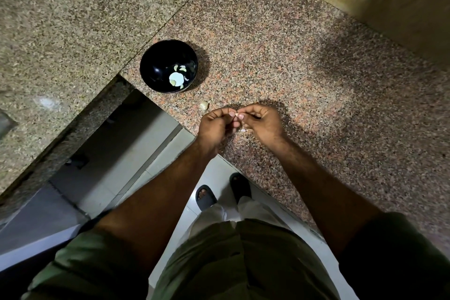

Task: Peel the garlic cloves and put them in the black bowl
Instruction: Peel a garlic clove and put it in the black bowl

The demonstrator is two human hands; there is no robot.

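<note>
**Both hands pinch one garlic clove over the desk edge**

Count: one black bowl [169, 66], one loose garlic clove [204, 105] lying on the desk [280, 56], one held clove [236, 114] between the fingertips, one small pale scrap of peel [242, 130] on the desk below the hands, and a cluster of pale pieces [177, 77] in the bottom of the bowl. The pieces overlap, so their exact number cannot be told; at least three show.

The left hand [216, 126] has its fingers curled in, and its thumb and forefinger pinch the held clove from the left. The right hand [261, 123] is curled the same way and pinches the clove from the right. The two thumbnails nearly meet over it. Both hands hang just above the near edge of the speckled desk, not resting on it.

Only a small pinkish tip of the held clove shows between the fingertips, so its long axis and the way it points cannot be told. The loose clove lies on the desk between the bowl and the left hand, just beside the left knuckles, its narrow tip pointing up and to the right in the view, its fat end toward the desk edge.

The bowl stands upright near the desk's corner, apart from both hands, up and to the left of them.

Below the desk, two feet in dark slippers [205, 197] stand on the pale tiled floor [155, 163].
</note>
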